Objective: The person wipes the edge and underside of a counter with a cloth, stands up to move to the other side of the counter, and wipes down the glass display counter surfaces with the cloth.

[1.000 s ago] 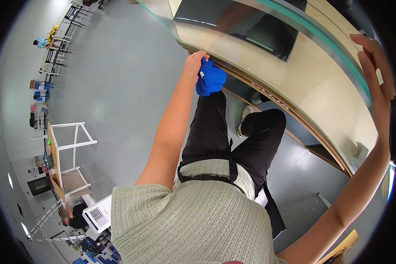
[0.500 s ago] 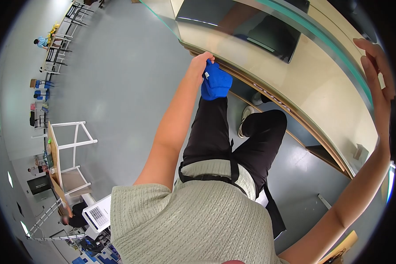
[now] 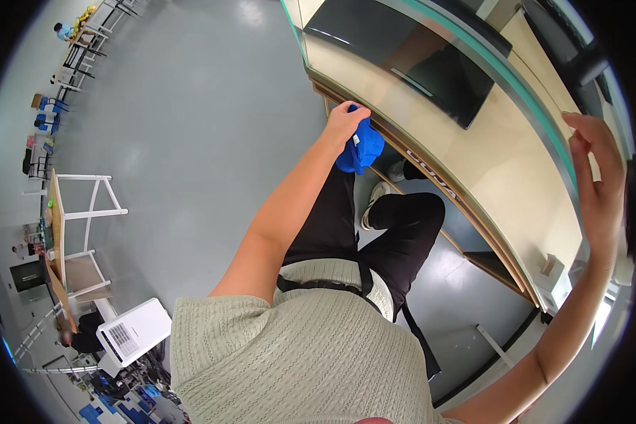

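My left hand [image 3: 346,121] is closed, pinching the top of a blue cloth [image 3: 364,148] that has a small white tag. The cloth hangs bunched over my left leg, beside the wooden front edge of a glass-topped display case [image 3: 431,141]. On the right, my right hand [image 3: 601,177] is raised by the case's upright glass pane [image 3: 537,106]. Its fingers are bent but apart, with a gap between thumb and forefinger, and nothing shows in them. The fingertips are close to the pane's green edge.
A flat black panel [image 3: 410,60] lies on the case's pale surface. A small grey block [image 3: 550,265] stands near the case's right end. To the left are a white-framed table [image 3: 88,212], a white boxy appliance [image 3: 136,332] and a seated person [image 3: 85,336].
The view has shifted, so the case sits lower and the left-hand furniture further left. My left hand still holds the cloth; my right hand appears lower in the picture, still by the glass.
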The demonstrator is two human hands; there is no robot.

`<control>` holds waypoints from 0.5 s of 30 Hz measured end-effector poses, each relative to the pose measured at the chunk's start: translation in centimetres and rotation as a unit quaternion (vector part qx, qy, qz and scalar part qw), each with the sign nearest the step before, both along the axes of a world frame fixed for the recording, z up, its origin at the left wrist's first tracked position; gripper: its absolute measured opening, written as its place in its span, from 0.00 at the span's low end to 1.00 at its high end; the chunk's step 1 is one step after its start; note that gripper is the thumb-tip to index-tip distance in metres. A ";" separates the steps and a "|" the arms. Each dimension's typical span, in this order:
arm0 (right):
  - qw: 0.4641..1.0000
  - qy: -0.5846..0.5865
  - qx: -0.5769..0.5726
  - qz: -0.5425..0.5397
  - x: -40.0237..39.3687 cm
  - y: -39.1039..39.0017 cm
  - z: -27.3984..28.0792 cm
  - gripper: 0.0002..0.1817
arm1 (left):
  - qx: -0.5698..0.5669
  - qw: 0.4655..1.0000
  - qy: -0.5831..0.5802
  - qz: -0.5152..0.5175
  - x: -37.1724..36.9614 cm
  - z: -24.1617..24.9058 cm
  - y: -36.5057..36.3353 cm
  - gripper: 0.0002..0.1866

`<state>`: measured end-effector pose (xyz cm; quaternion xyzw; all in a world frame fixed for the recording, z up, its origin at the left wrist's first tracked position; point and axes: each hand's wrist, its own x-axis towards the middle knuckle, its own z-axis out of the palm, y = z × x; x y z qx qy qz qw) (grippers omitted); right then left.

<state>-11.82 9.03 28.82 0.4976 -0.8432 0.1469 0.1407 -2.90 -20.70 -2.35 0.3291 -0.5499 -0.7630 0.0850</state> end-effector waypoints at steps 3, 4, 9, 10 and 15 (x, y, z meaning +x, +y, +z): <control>0.990 -0.037 -0.005 0.134 0.9 -4.8 0.5 0.12 | -0.021 1.000 -0.007 -0.011 0.5 0.9 0.6 0.08; 0.990 -0.035 -0.002 0.136 0.8 -6.3 0.4 0.12 | -0.021 1.000 -0.015 -0.006 0.5 1.1 0.6 0.08; 0.941 0.024 0.054 0.333 -0.2 -14.3 1.1 0.12 | -0.007 1.000 0.011 0.023 0.5 -1.1 -0.7 0.09; 0.940 0.032 0.001 0.339 -0.4 -15.6 0.5 0.07 | -0.008 0.998 0.010 0.062 0.8 -1.1 -1.0 0.10; 0.915 -0.014 0.054 0.401 -2.2 -20.0 0.9 0.06 | -0.160 0.964 0.025 0.212 1.7 -2.0 -1.5 0.05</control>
